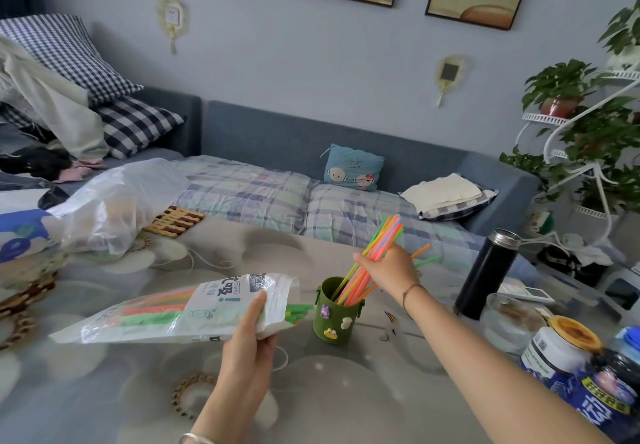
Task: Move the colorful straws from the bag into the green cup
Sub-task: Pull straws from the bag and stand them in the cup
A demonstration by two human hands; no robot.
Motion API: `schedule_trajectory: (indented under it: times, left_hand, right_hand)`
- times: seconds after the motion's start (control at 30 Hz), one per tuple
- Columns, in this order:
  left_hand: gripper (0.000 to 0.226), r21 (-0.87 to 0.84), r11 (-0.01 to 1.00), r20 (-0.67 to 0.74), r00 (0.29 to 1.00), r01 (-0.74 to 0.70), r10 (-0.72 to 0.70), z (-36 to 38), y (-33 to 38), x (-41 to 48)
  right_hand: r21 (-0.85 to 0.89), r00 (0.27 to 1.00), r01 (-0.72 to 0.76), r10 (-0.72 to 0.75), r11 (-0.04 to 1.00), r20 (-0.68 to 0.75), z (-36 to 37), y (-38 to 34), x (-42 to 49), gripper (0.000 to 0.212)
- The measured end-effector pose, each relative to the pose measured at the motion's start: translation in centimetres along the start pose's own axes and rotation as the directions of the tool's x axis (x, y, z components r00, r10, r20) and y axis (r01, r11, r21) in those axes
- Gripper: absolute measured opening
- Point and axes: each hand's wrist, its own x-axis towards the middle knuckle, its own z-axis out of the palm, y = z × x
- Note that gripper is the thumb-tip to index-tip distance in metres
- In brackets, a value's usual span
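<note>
A green cup (334,319) with small cartoon charms stands on the table, just right of the bag's mouth. My right hand (389,268) grips a bunch of colorful straws (382,241) whose lower ends sit inside the cup while the tops lean up to the right. My left hand (251,331) holds the white plastic straw bag (180,308) near its open end, lying almost flat above the table. More straws, pink, orange and green, show through the bag, and green tips (298,313) poke out of its mouth toward the cup.
A black thermos (485,275) stands right of the cup, with a glass jar (510,324) and several bottles (568,367) at the right edge. A crumpled clear plastic bag (114,201) lies at the back left. Woven coasters (192,395) lie on the tablecloth. A sofa is behind.
</note>
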Motion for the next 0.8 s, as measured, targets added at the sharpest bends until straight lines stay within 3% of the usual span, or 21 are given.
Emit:
schedule_trajectory:
  times: [0.3,0.43,0.53,0.73,0.8]
  left_hand:
    - [0.051,0.024,1.0,-0.011,1.0,0.018,-0.018,0.1,-0.1,-0.5]
    - [0.048,0.017,1.0,-0.017,1.0,0.006,-0.006,0.2,0.0,-1.0]
    - [0.031,0.051,0.999,-0.003,1.0,0.006,-0.006,0.2,-0.1,-1.2]
    - [0.033,0.187,0.981,0.024,0.999,-0.048,0.044,0.5,-0.6,-2.1]
    - [0.02,0.24,0.966,0.046,0.995,-0.1,0.092,0.4,-0.9,-2.3]
  right_hand:
    - [0.525,0.983,-0.022,0.113,0.851,-0.143,-0.7,-0.6,-3.4,0.033]
    - [0.74,0.972,-0.136,0.233,0.659,-0.03,-0.1,-0.5,-5.6,0.023]
    - [0.844,0.973,-0.172,0.219,0.507,0.067,0.8,-0.4,-8.1,0.016]
    - [0.871,0.953,-0.304,0.131,0.386,0.275,4.0,0.3,-11.8,0.034]
    - [0.84,0.953,-0.301,0.107,0.451,0.284,4.7,0.1,-12.3,0.037]
